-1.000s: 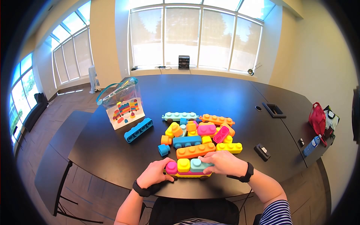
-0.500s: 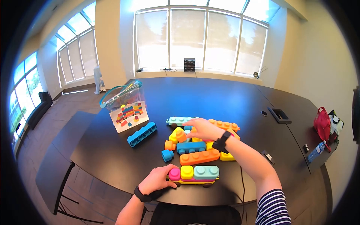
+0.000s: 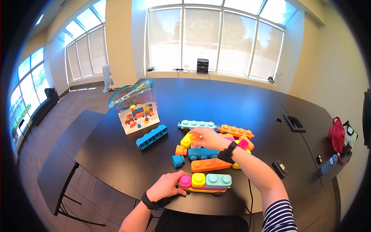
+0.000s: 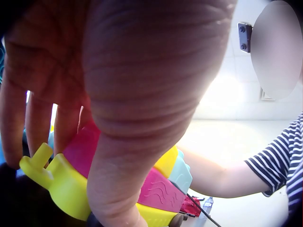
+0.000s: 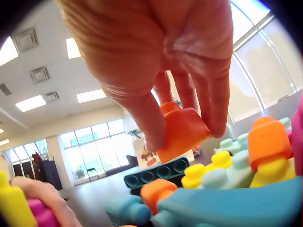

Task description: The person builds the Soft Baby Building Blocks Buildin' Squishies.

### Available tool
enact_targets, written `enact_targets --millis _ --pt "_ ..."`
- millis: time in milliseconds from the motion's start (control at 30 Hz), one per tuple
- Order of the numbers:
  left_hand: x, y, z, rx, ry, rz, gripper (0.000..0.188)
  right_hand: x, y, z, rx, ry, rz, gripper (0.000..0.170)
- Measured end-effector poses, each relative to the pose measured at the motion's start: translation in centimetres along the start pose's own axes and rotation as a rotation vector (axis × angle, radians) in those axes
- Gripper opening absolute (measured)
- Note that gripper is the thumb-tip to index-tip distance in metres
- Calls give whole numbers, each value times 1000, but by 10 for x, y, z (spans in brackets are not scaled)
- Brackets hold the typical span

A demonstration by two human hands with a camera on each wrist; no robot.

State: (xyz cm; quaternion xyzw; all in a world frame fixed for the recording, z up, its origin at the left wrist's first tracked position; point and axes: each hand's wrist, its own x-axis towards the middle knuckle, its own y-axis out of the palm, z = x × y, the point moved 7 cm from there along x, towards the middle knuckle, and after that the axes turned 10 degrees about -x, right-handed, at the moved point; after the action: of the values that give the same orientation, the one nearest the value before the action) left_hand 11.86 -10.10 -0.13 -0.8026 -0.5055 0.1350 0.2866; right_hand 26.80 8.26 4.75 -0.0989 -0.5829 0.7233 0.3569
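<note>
Near the table's front edge, my left hand [image 3: 165, 187] grips the left end of a wheeled yellow base [image 3: 208, 190]. A magenta layer lies on that base, topped by a pink block [image 3: 185, 181], a yellow block [image 3: 198, 179] and a light teal block [image 3: 218, 180]. My right hand [image 3: 210, 138] pinches an orange block [image 5: 182, 132] between thumb and fingers, above the left part of the block pile. The right wrist view shows it raised over a blue block [image 5: 236, 203]. In the left wrist view the thumb [image 4: 118, 189] presses along the yellow base's side.
A long orange block [image 3: 210, 165] lies between the pile and the wheeled base. At the back of the pile are a light teal base [image 3: 197, 124] and an orange base [image 3: 235, 131]. A long blue block [image 3: 152, 137] and a clear bucket [image 3: 135, 98] stand left; a bottle [image 3: 329, 164] is right.
My right hand has left the light teal block on the wheeled base, moved back to the pile and taken hold of the orange block. My left hand stays on the base.
</note>
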Motion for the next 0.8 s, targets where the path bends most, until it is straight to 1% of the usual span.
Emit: enact_targets --millis 67,100,200,267,333,400,433,533,567,733,800 --pt "0 -1 0 11 -19 1 67 -16 -26 11 118 30 -67 55" --pt "0 0 0 15 -27 5 68 -28 -43 24 141 78 -50 52" --pt "-1 0 3 16 4 -19 68 -73 -73 44 255 51 -133 46" --pt "-1 1 3 4 1 -13 68 -102 -94 67 390 69 -111 43" --pt "-1 0 0 -12 17 -25 66 -130 -94 77 391 155 -26 46" --pt "-1 -1 -2 -12 5 -22 65 -148 -92 89 396 181 -29 48" --pt "-1 -1 -2 -11 -1 -21 65 -153 -90 94 326 163 -45 48" --pt "-1 -1 -3 0 5 -19 66 -162 -77 100 280 78 -130 43" --pt "-1 0 -3 1 0 -12 67 -164 -73 99 279 80 -147 44" --pt "0 0 -2 15 -19 0 71 -160 -64 98 244 29 -151 46" --pt "-1 -1 -5 4 16 -10 67 -159 -63 99 225 24 -143 46"
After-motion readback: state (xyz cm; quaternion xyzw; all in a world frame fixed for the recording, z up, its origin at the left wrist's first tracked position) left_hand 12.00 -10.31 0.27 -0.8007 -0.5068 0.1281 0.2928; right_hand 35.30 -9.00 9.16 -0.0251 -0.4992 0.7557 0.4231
